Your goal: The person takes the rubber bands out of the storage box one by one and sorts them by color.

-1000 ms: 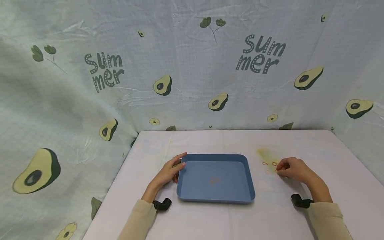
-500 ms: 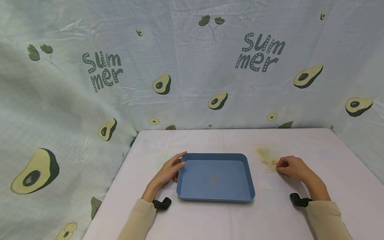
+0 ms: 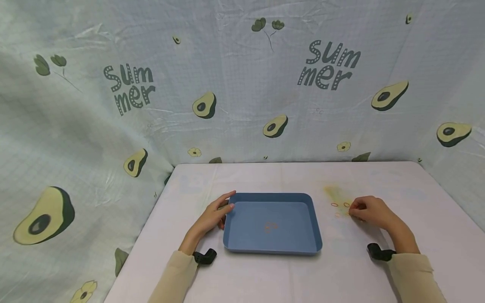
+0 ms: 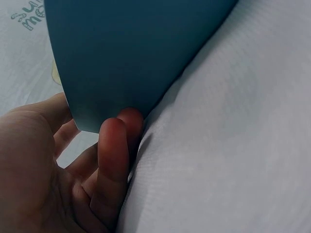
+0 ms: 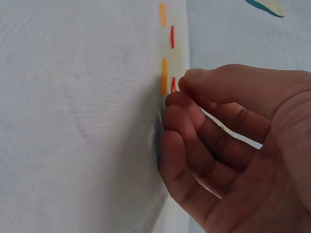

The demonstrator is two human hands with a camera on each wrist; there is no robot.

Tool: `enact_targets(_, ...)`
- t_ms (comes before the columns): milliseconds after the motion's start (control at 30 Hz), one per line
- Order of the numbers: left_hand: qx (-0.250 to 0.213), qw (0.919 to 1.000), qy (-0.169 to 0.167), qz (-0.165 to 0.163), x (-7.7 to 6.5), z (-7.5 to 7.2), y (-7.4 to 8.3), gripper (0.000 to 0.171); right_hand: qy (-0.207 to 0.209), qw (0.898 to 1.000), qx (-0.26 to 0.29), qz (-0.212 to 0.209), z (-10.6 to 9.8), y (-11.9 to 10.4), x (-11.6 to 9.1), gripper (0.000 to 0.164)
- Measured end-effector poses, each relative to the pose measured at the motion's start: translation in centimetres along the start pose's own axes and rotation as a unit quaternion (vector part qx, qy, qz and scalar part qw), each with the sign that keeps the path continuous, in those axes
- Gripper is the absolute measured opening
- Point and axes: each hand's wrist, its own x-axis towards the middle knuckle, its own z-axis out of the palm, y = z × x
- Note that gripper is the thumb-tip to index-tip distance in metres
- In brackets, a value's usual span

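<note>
Orange rings (image 3: 268, 227) in the blue tray (image 4: 121, 58) came out too small and faint to count. Tray ran off the top edge in the left wrist view; left hand (image 4: 46, 179) got cut at left and bottom. Right hand (image 5: 265, 167) hid part of a red ring (image 5: 173, 84); whether it pinched anything couldn't be told. Sleeves (image 3: 175, 277) were cropped at bottom.
</note>
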Motion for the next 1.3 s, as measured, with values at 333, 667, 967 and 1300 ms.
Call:
enact_targets(333, 0.002, 1.0000, 0.000, -0.006, -0.2, 0.1, 0.2, 0.058, 0.016, 0.999, 0.039, -0.017, -0.8, -0.9, 0.0, 0.022)
enact_targets(667, 0.001, 1.0000, -0.002, -0.003, -0.3, -0.1, 0.2, 0.058, 0.046, 0.995, 0.046, -0.070, -0.6, -3.6, 0.0, 0.018)
enact_targets(967, 0.006, 1.0000, 0.005, -0.007, -0.2, 0.0, 0.0, 0.057, 0.038, 0.994, 0.043, -0.096, 0.1, -6.3, 1.0, 0.011)
enact_targets(1300, 0.010, 0.9999, 0.003, -0.009, -0.3, 0.1, 0.1, 0.057, 0.039, 0.987, 0.017, -0.154, 0.0, -9.3, 1.7, 0.007)
